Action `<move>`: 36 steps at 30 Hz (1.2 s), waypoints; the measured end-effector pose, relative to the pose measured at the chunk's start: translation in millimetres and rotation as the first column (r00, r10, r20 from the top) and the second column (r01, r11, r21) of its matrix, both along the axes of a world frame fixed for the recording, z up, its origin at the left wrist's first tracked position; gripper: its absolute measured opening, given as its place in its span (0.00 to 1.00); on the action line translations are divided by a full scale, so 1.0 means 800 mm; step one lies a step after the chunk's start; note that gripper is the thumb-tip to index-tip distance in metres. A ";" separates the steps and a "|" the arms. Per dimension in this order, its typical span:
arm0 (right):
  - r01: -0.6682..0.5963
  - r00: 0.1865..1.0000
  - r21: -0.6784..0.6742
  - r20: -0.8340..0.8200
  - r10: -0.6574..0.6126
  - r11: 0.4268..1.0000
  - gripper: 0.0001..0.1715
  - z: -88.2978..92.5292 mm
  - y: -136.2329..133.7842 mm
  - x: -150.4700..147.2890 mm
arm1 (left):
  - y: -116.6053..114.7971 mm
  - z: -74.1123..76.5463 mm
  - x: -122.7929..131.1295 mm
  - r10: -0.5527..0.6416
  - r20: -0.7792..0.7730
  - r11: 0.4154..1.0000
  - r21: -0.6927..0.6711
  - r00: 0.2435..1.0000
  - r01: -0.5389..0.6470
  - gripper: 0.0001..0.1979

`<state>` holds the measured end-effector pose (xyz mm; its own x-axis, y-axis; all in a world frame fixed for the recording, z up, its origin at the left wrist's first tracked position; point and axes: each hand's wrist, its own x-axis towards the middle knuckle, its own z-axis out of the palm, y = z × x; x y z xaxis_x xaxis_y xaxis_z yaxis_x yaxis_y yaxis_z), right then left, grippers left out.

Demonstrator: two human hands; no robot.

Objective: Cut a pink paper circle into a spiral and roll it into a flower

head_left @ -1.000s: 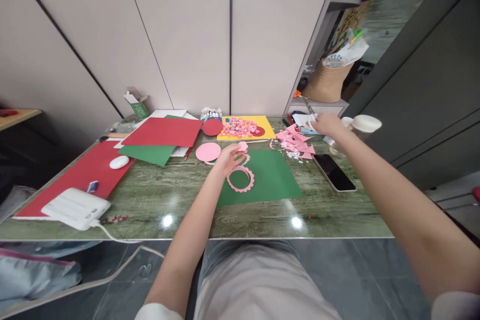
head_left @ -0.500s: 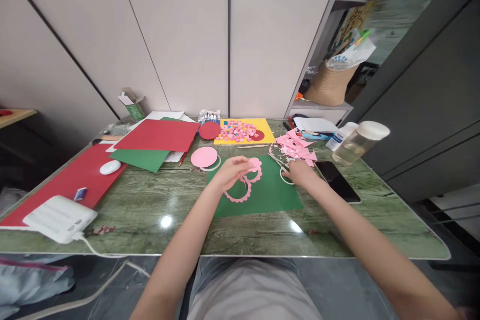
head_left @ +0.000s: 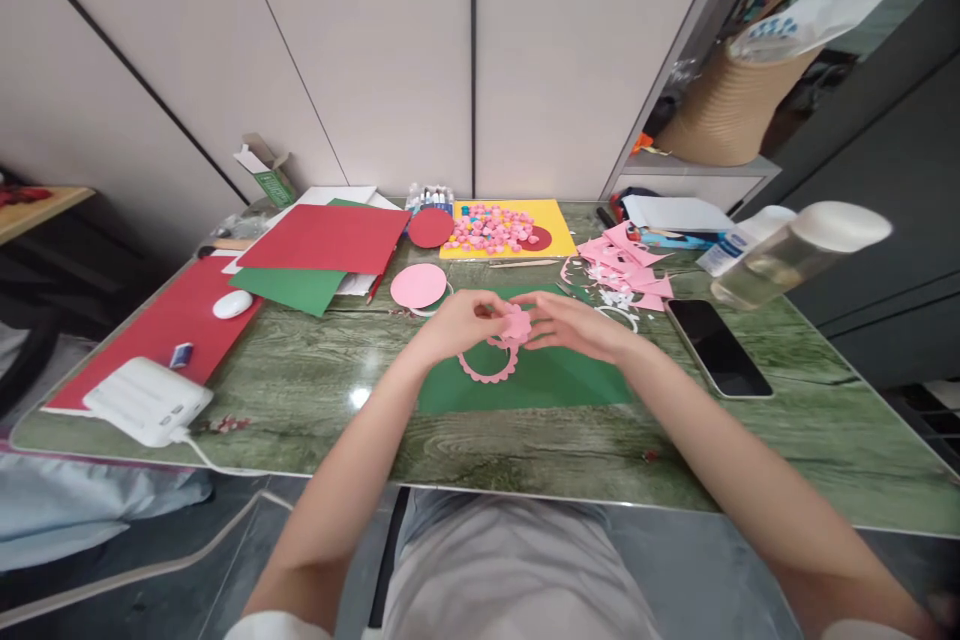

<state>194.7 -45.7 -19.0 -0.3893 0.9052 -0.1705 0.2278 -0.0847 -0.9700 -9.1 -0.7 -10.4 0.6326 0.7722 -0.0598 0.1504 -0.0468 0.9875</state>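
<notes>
Between its thumb and fingers my left hand (head_left: pixel 461 322) grips a small pink scalloped paper piece (head_left: pixel 517 324) above the green sheet. My right hand (head_left: pixel 574 326) is at the right edge of that piece, fingers stretched out and apart. A pink scalloped paper ring (head_left: pixel 487 377) shows just below the hands, partly hidden by them. Scissors with white handles (head_left: pixel 618 314) lie on the table beyond my right hand. Under both hands is the green sheet (head_left: pixel 525 392).
Pink paper scraps (head_left: pixel 626 265) lie at the back right beside a phone (head_left: pixel 718 348) and a clear bottle (head_left: pixel 787 260). Pink beads (head_left: pixel 491 228) cover part of a yellow sheet (head_left: pixel 561 220). A pink disc (head_left: pixel 418 286) and red paper (head_left: pixel 322 238) are left of them.
My right hand has let go of the scissors and moved left to the pink piece. The left hand still holds that piece. The view has shifted slightly.
</notes>
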 end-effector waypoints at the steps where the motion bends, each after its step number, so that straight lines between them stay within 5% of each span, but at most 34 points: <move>1: 0.001 1.000 -0.029 -0.026 -0.001 1.000 0.24 -0.004 0.005 -0.001 | 0.003 -0.002 -0.004 -0.004 -0.023 1.000 0.009 1.000 0.004 0.06; 8: 0.032 0.989 0.030 0.144 -0.036 0.999 0.15 -0.054 0.019 -0.027 | 0.001 -0.053 -0.025 0.091 -0.169 0.993 0.095 0.982 -0.075 0.06; 12: 0.075 0.950 0.162 0.289 -0.120 0.984 0.13 -0.051 0.003 -0.026 | -0.029 -0.053 -0.048 0.244 -0.170 0.949 0.246 0.955 -0.199 0.16; 13: 0.084 0.936 0.204 0.320 -0.148 0.975 0.13 -0.049 -0.003 -0.025 | -0.037 -0.050 -0.054 0.284 -0.218 0.907 0.378 0.934 -0.188 0.17; 15: -0.002 0.882 0.375 0.438 -0.175 0.927 0.15 -0.046 -0.018 -0.025 | -0.052 -0.047 -0.066 0.311 -0.327 0.842 0.531 0.892 -0.099 0.19; 18: -0.321 0.776 0.518 0.624 -0.094 0.793 0.24 -0.053 -0.038 -0.029 | -0.070 -0.056 -0.075 0.169 -0.534 0.822 0.540 0.828 0.180 0.24; 21: -0.491 0.674 0.484 0.738 -0.037 0.724 0.36 -0.071 -0.047 -0.027 | -0.086 -0.073 -0.068 0.123 -0.637 0.791 0.526 0.761 0.312 0.29; 25: -0.592 0.595 0.423 0.803 0.018 0.686 0.36 -0.084 -0.049 0.000 | -0.109 -0.080 -0.042 0.096 -0.685 0.734 0.538 0.722 0.413 0.31; 30: -0.604 0.572 0.375 0.819 0.055 0.703 0.33 -0.070 -0.062 0.041 | -0.125 -0.072 -0.024 0.167 -0.717 0.704 0.567 0.677 0.427 0.27; 36: -0.351 0.669 0.439 0.735 -0.107 0.827 0.25 -0.061 -0.056 0.048 | -0.118 -0.081 -0.026 0.162 -0.734 0.689 0.562 0.659 0.457 0.29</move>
